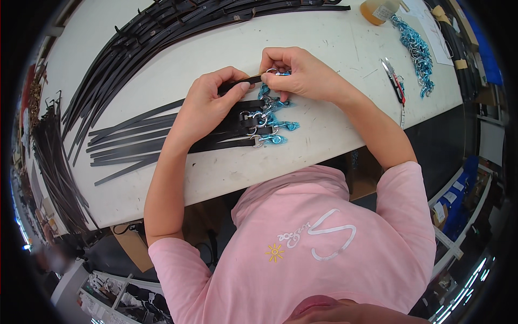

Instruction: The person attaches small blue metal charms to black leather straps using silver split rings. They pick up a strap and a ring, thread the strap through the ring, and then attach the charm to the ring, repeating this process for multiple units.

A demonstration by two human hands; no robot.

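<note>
A thin black strap (pixel 252 80) runs between my two hands above the table. My left hand (pixel 206 102) pinches it between thumb and fingers, a little back from its end. At that end my right hand (pixel 298 75) is closed on a metal ring with a blue-wrapped snap hook (pixel 286 73), partly covered by the fingers. Just below lie several black straps (pixel 132 144) side by side, their tails pointing left. Metal rings and blue-wrapped snap hooks (pixel 274 139) sit at their right ends. My left forearm crosses over these straps and hides their middles.
A large bundle of black straps (pixel 156 29) curves across the back left; another bundle (pixel 56 156) hangs over the left edge. To the right lie red-handled snips (pixel 395 83) and a heap of blue-wrapped snap hooks (pixel 414 48). A bottle of amber liquid (pixel 377 11) stands at the back.
</note>
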